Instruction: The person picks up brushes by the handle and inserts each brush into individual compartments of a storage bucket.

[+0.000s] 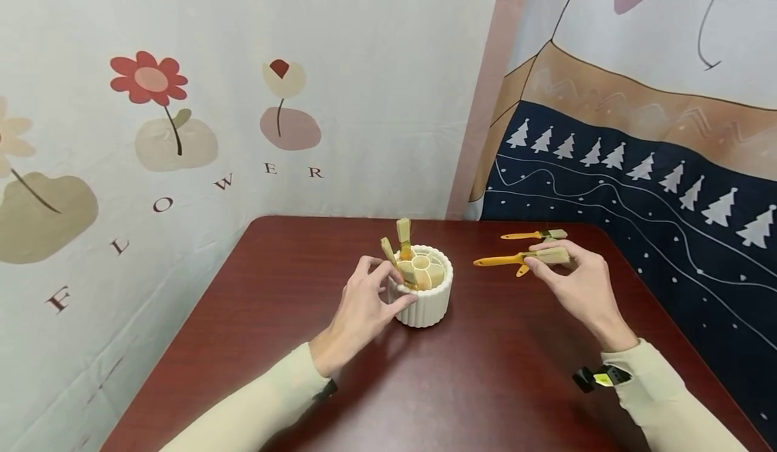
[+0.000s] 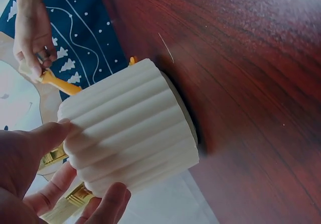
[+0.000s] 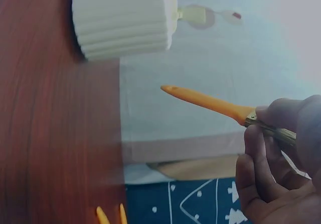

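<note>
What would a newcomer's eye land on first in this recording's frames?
Probably the white ribbed round holder at the middle of the dark red wooden table, with two brushes standing bristles-up in its compartments and the left hand gripping its side. Next, the orange-handled flat paintbrush that the right hand pinches by its ferrule above the table, with more orange-handled brushes lying just behind it.

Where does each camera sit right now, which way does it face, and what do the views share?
Head: looks forward and down at the table; both hands and sleeves show.
Left wrist: faces the ribbed holder; left hand touches it.
Right wrist: right hand pinches an orange-handled brush.
Shared: holder and that brush appear in all three views.
</note>
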The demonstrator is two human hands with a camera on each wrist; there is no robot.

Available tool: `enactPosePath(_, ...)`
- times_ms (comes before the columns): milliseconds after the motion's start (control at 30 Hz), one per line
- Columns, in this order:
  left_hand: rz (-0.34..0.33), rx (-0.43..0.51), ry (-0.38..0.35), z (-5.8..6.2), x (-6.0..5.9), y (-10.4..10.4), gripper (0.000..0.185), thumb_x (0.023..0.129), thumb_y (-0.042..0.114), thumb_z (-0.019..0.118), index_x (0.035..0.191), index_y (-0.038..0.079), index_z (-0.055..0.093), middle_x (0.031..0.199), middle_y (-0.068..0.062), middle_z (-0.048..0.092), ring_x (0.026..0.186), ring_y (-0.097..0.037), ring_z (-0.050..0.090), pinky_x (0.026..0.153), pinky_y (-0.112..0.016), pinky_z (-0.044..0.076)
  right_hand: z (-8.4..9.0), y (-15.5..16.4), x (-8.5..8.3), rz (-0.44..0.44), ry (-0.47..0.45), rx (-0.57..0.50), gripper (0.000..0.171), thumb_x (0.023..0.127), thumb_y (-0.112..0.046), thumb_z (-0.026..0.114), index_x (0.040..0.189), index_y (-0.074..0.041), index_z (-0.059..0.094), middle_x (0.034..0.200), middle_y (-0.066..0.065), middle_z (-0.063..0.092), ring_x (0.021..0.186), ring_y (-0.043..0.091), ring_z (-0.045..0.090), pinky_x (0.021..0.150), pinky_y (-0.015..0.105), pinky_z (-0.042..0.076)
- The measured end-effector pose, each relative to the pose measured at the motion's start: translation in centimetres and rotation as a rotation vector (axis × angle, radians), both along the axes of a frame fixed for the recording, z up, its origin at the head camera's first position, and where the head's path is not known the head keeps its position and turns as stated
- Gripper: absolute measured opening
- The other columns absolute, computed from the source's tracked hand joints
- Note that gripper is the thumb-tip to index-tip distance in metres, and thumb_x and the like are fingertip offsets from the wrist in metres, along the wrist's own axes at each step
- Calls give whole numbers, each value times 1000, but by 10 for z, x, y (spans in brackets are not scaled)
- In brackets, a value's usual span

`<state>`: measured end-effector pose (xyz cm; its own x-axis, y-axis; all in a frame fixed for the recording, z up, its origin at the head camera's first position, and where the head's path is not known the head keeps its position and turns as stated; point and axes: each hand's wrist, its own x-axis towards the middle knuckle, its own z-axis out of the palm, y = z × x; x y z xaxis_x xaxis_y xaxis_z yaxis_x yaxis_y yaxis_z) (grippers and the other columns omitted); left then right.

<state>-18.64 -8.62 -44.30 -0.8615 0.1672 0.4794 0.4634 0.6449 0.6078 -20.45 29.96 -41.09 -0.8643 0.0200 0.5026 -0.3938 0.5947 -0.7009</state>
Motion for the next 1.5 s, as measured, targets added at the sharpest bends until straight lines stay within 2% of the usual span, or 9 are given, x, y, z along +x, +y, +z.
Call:
enactPosePath(200,-10,-6,-7,1,-1,1,35,89,26,106,105,16,76,122,-11,66,92,-30,77,86,-34,64,7,-9,3,17,6,-25,27,101,-16,94,126,-10,87,116,-15,82,102,-10,75,90,4,59)
enactPosePath(500,-22,16,-12,3,-3,-4,36,86,24,107,103,15,77,121,-13,68,98,-32,82,94,-46,72,22,-26,3,31,36,-68,26,102,-17,93,125,-10,84,111,-25,79,90,-5,79,84,9,63)
enactPosePath(733,-30,10,0,3,-5,-6,37,84,21,108,102,14,77,118,-12,69,103,-32,82,95,-42,73,32,-39,5,84,87,-112,31,100,-7,93,129,-9,85,114,-29,81,89,-1,80,78,12,65)
enactPosePath(900,-42,20,25,1,-7,-6,37,84,20,108,103,12,77,117,-13,70,106,-34,81,95,-44,74,36,-49,5,106,123,-98,29,99,-4,93,126,-9,85,114,-28,81,88,1,78,74,14,64)
enactPosePath(1000,-39,19,37,0,-7,-6,36,85,20,108,103,11,78,115,-13,70,104,-35,82,94,-45,74,37,-56,5,121,131,-73,30,98,-3,93,126,-11,85,115,-19,84,88,1,78,69,16,62)
enactPosePath(1133,-29,5,30,-1,-6,-7,37,85,22,108,104,12,78,115,-13,70,102,-34,83,94,-45,73,35,-65,4,156,150,-44,33,96,-1,94,126,-10,85,117,-1,87,93,-1,79,76,14,61)
enactPosePath(1233,-31,2,42,-1,-6,-7,37,85,21,108,104,12,78,115,-13,70,102,-34,84,94,-45,73,33,-70,3,191,178,-32,33,94,3,94,124,-8,84,116,7,87,99,-3,79,89,11,62)
enactPosePath(1367,-35,1,63,1,-6,-7,37,84,21,108,103,11,78,115,-13,70,102,-36,84,93,-45,73,31,-75,0,234,219,-11,35,91,5,95,122,-7,84,114,8,87,104,-7,78,98,11,63)
enactPosePath(1500,-32,-1,50,2,-6,-7,37,84,22,108,104,11,78,115,-13,70,100,-37,85,94,-47,73,30,-79,-3,269,239,4,37,89,6,96,121,-8,84,114,6,87,105,-5,78,100,12,63)
